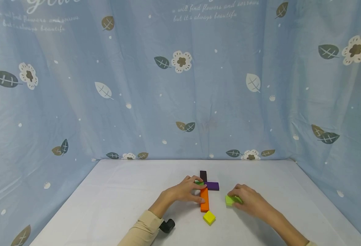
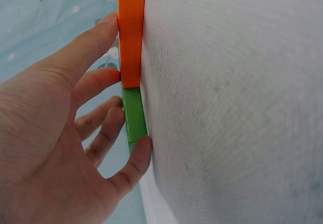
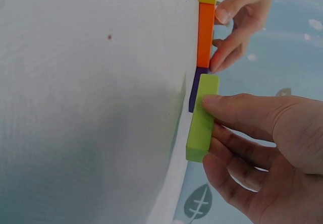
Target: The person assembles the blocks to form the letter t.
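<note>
Coloured blocks lie joined on the white table: a black block (image 1: 203, 176) at the far end, a purple block (image 1: 212, 186) pointing right, a green block (image 2: 133, 115) pointing left, and an orange block (image 1: 204, 207) running toward me. With spread fingers, my left hand (image 1: 184, 190) rests at the orange and green blocks; its thumb touches the orange one. My right hand (image 1: 250, 200) pinches a light green block (image 3: 203, 120) between thumb and fingers, to the right of the arrangement. A yellow block (image 1: 209, 218) sits cornerwise at the orange block's near end.
The white table (image 1: 122, 191) backs onto a blue curtain (image 1: 143, 112) with leaf and flower prints, which also hangs on both sides. A black rounded object (image 1: 167, 226) shows beside the left sleeve (image 1: 143, 227).
</note>
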`<action>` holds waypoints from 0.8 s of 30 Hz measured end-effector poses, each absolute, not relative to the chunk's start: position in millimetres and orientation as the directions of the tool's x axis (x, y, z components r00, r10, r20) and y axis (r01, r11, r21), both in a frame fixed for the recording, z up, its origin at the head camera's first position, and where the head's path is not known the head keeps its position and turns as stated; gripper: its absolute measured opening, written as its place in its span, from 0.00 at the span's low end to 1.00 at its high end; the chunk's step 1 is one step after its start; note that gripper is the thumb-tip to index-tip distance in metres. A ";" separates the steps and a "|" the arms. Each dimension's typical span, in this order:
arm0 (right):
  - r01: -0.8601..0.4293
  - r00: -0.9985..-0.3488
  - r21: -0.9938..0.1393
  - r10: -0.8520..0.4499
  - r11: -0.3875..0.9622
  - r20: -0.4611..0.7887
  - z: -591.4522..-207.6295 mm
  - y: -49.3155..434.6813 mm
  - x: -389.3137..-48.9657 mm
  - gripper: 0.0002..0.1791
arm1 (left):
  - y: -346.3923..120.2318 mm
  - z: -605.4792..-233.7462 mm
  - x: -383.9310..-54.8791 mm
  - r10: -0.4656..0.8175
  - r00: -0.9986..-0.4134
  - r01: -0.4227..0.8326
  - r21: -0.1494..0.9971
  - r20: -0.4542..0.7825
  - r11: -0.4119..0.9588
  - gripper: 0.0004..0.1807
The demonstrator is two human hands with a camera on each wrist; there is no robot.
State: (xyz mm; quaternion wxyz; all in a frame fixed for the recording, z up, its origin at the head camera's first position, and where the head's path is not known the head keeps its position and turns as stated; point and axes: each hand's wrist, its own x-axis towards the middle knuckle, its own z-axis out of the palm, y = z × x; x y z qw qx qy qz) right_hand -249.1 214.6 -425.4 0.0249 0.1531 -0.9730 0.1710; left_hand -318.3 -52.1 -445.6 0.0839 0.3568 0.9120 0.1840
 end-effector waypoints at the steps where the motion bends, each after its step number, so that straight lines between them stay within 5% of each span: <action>1: -0.309 -0.951 -0.329 -0.292 0.892 0.100 -425.7 214.5 -248.8 0.15 | -52.1 -445.4 -318.1 0.681 -0.732 0.619 0.396 -0.022 0.678 0.36; 11: -0.422 -0.906 -0.285 -0.399 0.860 0.140 -424.6 215.1 -243.0 0.15 | -51.6 -442.9 -316.1 0.676 -0.736 0.613 0.398 -0.026 0.682 0.35; 24: -0.416 -0.908 -0.312 -0.407 0.854 0.099 -423.2 209.1 -240.1 0.14 | -51.7 -443.5 -316.8 0.678 -0.735 0.617 0.394 -0.020 0.681 0.35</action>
